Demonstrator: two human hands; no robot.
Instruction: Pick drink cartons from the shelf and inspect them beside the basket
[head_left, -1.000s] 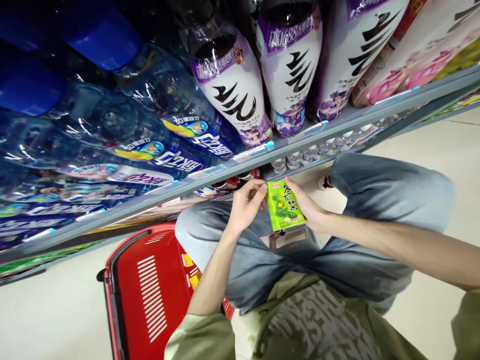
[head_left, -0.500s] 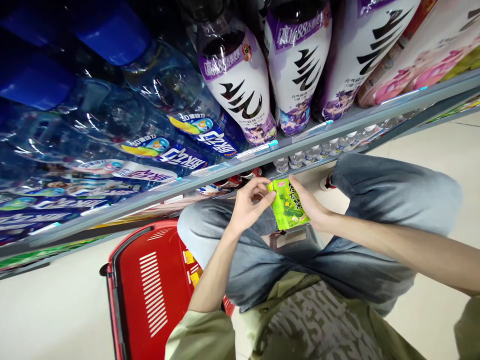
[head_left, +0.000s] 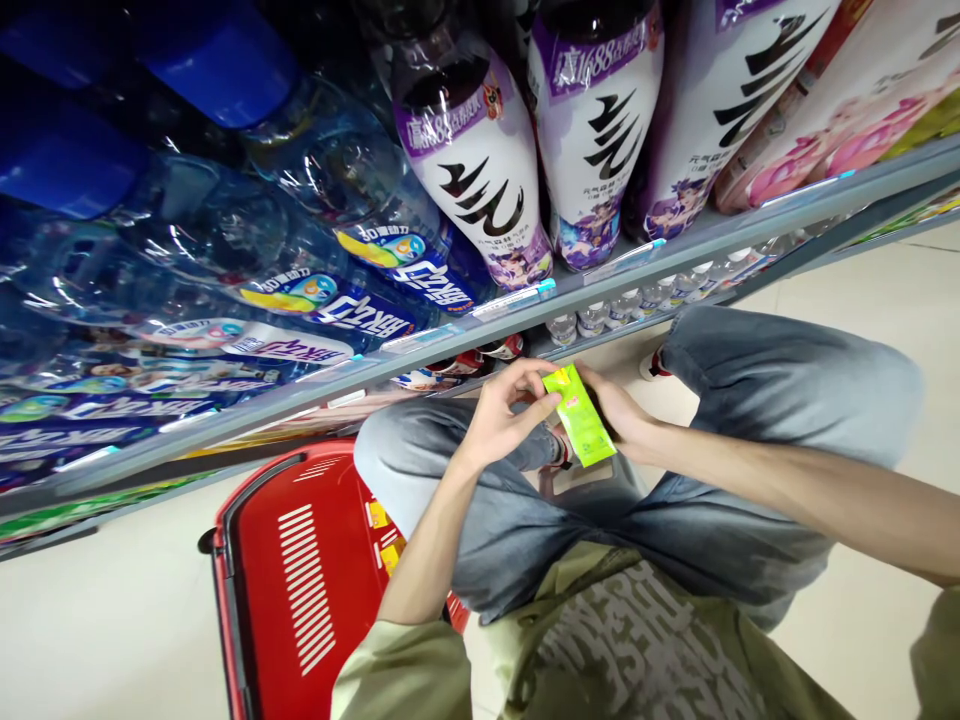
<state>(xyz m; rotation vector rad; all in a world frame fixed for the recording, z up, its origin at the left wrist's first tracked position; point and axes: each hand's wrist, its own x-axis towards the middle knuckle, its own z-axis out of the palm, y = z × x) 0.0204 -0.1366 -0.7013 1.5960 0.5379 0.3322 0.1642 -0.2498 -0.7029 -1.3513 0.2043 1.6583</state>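
Note:
Between my two hands is a small green drink carton (head_left: 583, 425), held over my lap with a narrow plain face turned up toward me. My left hand (head_left: 510, 408) pinches its far end, the thumb lying on the near corner. Along its right side my right hand (head_left: 619, 410) grips it; most of those fingers are hidden behind the carton. In front of my hands runs the grey shelf edge (head_left: 420, 358).
Large bottles with purple-and-white labels (head_left: 480, 190) and blue-capped bottles (head_left: 300, 230) line the shelf. Small water bottles (head_left: 626, 308) stand on the lower shelf. A red shopping basket (head_left: 300, 560) with yellow packs (head_left: 390, 555) rests at my left. My bent knees flank my hands.
The carton has been turned in my hands: its broad printed front faced me before, and now a narrow side does. Both hands stay on it in nearly the same place.

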